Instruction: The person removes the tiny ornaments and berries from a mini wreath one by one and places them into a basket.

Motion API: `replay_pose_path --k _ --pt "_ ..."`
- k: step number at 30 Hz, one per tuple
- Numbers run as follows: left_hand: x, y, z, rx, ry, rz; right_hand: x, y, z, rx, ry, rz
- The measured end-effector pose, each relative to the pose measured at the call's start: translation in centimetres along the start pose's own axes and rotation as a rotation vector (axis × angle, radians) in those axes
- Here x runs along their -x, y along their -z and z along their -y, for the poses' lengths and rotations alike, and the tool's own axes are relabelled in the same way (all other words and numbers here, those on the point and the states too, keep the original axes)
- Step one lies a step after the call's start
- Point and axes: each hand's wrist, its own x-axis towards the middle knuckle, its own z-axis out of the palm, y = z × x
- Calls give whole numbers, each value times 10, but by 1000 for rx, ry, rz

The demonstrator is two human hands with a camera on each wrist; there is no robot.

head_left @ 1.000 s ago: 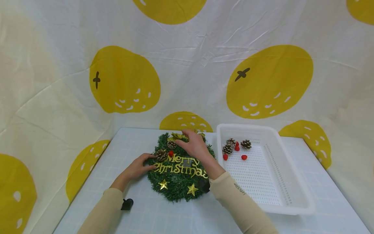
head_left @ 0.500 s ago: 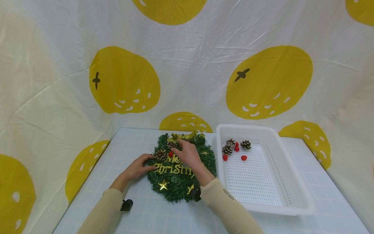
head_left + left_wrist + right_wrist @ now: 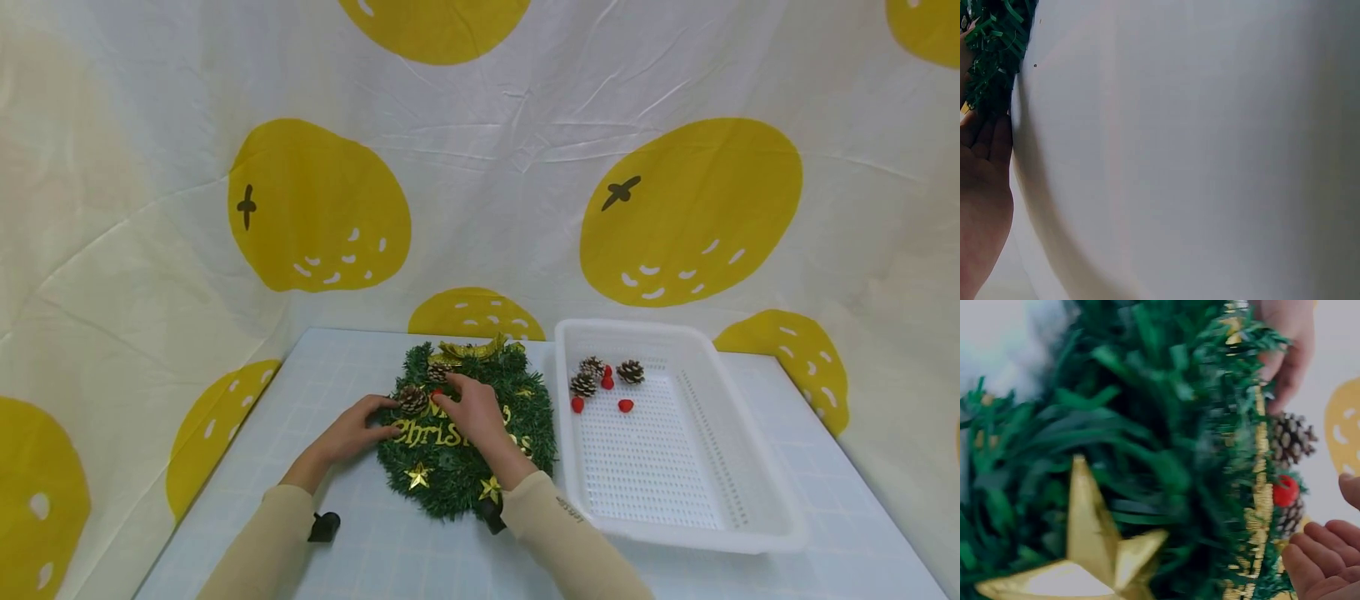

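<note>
A green Christmas wreath (image 3: 442, 496) with gold "Merry Christmas" lettering (image 3: 423, 433) lies on the table. My left hand (image 3: 341, 435) grips its left edge; in the left wrist view the fingers (image 3: 988, 140) lie against the green tinsel. Beside that hand a pine cone (image 3: 412, 400) sits on the wreath, with a second pine cone (image 3: 439, 372) higher up. Between them shows a small red berry (image 3: 1285, 490). My right hand (image 3: 477, 414) hovers over the lettering, fingers loosely bent near the berry and upper cone. Contact there is unclear.
To the right stands a white perforated basket (image 3: 567, 467) holding several pine cones (image 3: 583, 384) and red berries (image 3: 626, 406). A gold bow (image 3: 472, 350) tops the wreath, and gold stars (image 3: 417, 476) decorate its lower part. A fruit-patterned cloth (image 3: 495, 208) hangs behind the table.
My right hand has moved left and toward me, from the bow and upper cone to beside the red berry, uncovering the bow. The left hand stays at the wreath's left edge.
</note>
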Motion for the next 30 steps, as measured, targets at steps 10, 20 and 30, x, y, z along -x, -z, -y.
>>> replay_pose_path --k 10,20,30 --pt "-2 -2 4 -6 -3 -5 -3 -12 -11 73 48 -10" --pt "-2 -2 5 -5 -13 -10 -10 -23 -17 206 94 -47" --pt "-1 -1 2 -4 -19 -9 -15 -32 -17 290 72 -86"
